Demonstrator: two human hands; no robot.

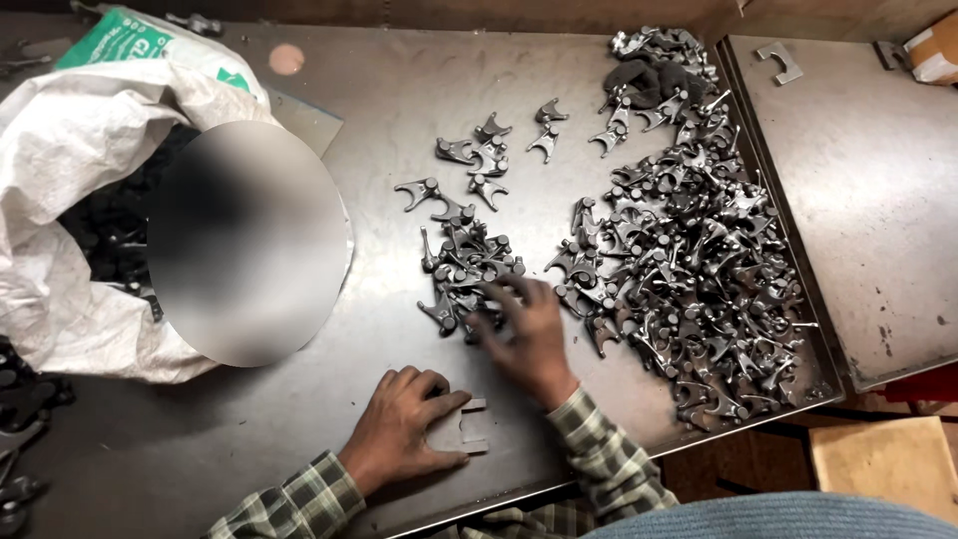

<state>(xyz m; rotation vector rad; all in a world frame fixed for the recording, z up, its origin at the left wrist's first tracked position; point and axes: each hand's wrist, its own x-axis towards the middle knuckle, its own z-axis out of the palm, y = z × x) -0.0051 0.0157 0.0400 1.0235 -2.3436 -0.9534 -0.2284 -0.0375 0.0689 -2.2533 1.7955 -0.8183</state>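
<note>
Left hand point(404, 424) lies flat, fingers spread, pressing a small flat metal plate point(461, 429) against the table point(379, 90) near its front edge. Right hand point(527, 334), fingers loosely curled and blurred, touches a small cluster of dark forked metal parts point(464, 265) at mid-table; whether it grips one, cannot tell. Large heap of the same parts point(689, 240) fills the right edge. White sack point(60, 150) sits at the left edge.

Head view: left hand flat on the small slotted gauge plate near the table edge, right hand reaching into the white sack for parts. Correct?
Not quite. In the head view the right hand reaches into the small cluster of forked metal parts on the table, not the white sack. The left hand does rest on the slotted plate.
</note>
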